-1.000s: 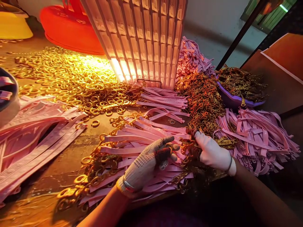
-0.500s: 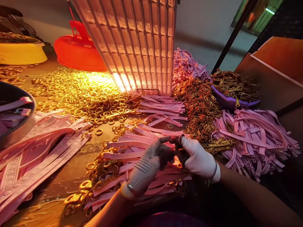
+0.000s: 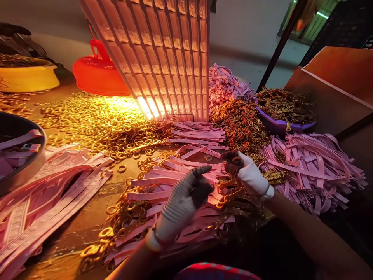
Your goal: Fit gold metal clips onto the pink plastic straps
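My left hand, in a pale dotted glove with blackened fingertips, is over a heap of pink straps fitted with gold rings. Its thumb stands apart from the loosely curled fingers, and nothing shows between them. My right hand, in a white glove with dark fingertips, is up and to the right. Its fingers are closed around a small metal ring, partly hidden. Just below it are gold chain pieces; whether they join the ring I cannot tell.
Loose gold rings spread under a red lamp, beside a ribbed panel. Gold clasps and a purple basin lie right, with pink straps nearer. Left are more pink straps, a dark-lined bowl and a yellow basin.
My hands were together over the strap heap and have separated. The right hand has moved up and to the right; the left has shifted slightly left. The view has tilted a little.
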`<state>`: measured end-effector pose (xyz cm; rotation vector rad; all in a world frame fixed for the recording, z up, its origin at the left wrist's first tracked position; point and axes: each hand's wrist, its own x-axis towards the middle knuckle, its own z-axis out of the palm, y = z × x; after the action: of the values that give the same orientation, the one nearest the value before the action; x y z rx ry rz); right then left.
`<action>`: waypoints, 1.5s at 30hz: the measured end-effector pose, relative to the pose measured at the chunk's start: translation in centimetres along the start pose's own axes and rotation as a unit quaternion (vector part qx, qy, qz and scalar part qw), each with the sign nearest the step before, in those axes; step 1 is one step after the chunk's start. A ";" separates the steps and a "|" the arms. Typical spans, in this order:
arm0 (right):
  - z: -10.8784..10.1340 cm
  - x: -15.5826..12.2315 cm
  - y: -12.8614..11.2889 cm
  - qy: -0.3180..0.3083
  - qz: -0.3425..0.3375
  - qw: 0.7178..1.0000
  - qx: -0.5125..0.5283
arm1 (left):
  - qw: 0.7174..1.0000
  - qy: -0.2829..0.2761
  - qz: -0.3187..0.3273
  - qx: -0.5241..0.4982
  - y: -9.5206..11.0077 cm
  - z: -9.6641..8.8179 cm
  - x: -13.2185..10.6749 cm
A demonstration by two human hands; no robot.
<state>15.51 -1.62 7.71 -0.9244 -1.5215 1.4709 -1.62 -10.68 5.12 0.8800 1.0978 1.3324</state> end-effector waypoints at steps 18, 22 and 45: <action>-2.0 -1.1 -2.0 -0.100 -0.176 0.873 -0.445 | 0.999 0.017 -0.022 -0.023 1.1 0.9 2.3; -3.3 -0.1 -1.6 -0.106 -0.189 0.861 -0.461 | 0.995 -0.048 0.021 0.088 2.7 1.6 3.4; -7.1 2.2 -3.7 0.041 -0.250 0.873 -0.417 | 0.956 -0.218 0.033 0.192 7.6 9.5 12.0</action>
<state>21.17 3.07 11.49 -0.9264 -2.1641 0.3612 4.27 2.76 13.81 1.4324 0.9927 0.9200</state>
